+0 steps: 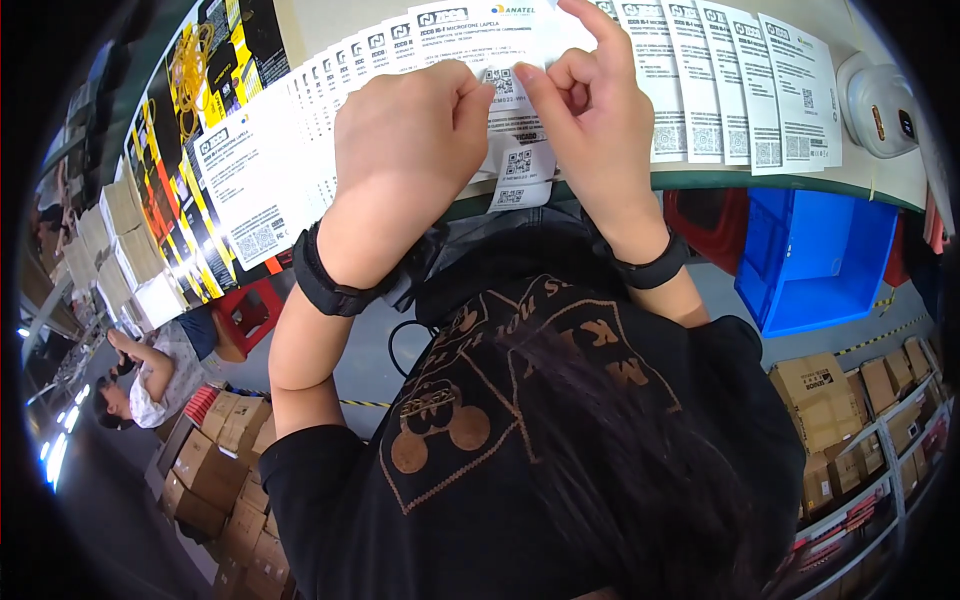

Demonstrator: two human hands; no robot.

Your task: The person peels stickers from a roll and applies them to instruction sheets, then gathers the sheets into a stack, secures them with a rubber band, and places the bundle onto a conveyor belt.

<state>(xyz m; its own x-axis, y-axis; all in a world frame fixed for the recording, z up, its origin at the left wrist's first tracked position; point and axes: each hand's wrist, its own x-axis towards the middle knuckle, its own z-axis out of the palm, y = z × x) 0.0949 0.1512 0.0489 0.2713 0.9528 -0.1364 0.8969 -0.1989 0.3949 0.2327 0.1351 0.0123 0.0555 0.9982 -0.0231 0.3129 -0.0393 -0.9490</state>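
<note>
Between my hands is a strip of white QR-code labels (519,163), its lower end hanging over the table's front edge. My left hand (400,140) is closed in a fist with its thumb side against the strip's left edge; its fingertips are hidden. From the right, my right hand (598,120) touches the upper label with its thumb tip. Its index finger points up and away while other fingers curl in. Under both hands lies a printed white sheet (470,20), part of a fanned row. More overlapping white sheets (735,100) spread to the right, and others (250,180) to the left.
A round white container (880,105) stands at the table's right end. Yellow-and-black printed packages (185,150) and yellow bands lie at the left. Below the right edge sits a blue crate (815,255). Cardboard boxes (225,450) fill the floor behind; another person (150,380) sits at far left.
</note>
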